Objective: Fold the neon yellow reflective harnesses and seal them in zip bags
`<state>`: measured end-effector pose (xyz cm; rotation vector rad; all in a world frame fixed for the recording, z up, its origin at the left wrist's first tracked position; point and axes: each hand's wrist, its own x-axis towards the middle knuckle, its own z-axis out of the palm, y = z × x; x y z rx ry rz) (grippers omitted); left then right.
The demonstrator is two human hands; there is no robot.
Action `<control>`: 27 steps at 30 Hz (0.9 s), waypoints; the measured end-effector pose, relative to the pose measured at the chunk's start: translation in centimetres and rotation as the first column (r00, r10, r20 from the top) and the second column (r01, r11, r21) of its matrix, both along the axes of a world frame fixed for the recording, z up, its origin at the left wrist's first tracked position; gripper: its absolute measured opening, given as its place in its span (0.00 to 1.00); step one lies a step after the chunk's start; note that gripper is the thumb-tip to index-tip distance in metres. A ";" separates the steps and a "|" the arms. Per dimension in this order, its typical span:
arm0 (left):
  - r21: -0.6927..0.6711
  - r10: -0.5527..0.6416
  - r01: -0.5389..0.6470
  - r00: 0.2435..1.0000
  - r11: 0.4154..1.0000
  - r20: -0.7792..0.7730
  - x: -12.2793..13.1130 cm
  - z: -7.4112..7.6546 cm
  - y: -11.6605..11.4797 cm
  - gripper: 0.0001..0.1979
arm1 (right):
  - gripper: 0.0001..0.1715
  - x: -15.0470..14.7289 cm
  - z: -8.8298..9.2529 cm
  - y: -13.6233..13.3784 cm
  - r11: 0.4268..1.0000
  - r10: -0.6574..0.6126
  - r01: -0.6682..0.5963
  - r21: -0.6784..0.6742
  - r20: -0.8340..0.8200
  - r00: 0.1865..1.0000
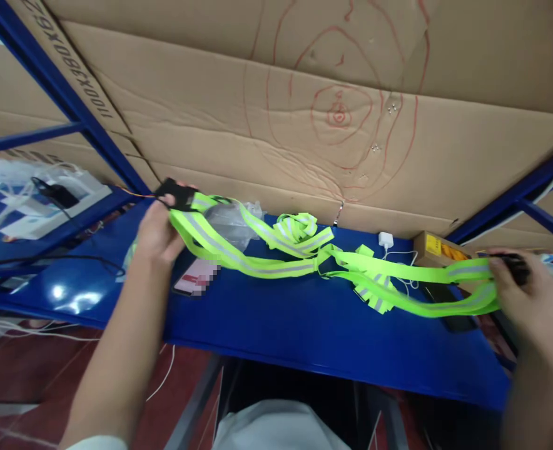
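A neon-yellow reflective strap harness (276,265) with grey stripes is stretched between my two hands above the blue shelf. My left hand (157,231) is closed around its black end piece (176,195). At the far right my right hand (527,300) grips the other end, where a dark part (515,267) shows between the fingers. The straps meet in a loop near the middle. Behind them lies a bundled yellow strap (296,228), and another folded yellow bundle (375,284) rests partly under the stretched straps.
On the blue shelf (276,331) lie a phone (196,276), a clear plastic bag (234,222), a white charger (386,240) with a cable and a small cardboard box (438,247). A power strip (60,203) with cables sits left. Cardboard (201,87) with red rings stands behind.
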<state>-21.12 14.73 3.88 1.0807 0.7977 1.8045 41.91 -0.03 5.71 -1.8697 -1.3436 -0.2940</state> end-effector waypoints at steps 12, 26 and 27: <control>-0.029 -0.594 0.597 0.801 0.802 0.073 12.0 4.6 -5.7 0.22 | 0.26 -28.1 0.3 3.0 0.543 0.813 -0.836 -0.080 -0.198 0.547; 0.115 -0.372 0.355 0.903 0.928 0.216 8.2 5.5 -6.0 0.25 | 0.20 -23.1 2.4 3.8 0.266 0.577 -0.942 -0.204 -0.749 0.326; 0.107 -0.360 0.345 0.914 0.932 0.188 8.4 5.7 -6.1 0.25 | 0.21 -22.8 2.6 3.8 0.290 0.573 -0.935 -0.203 -0.746 0.340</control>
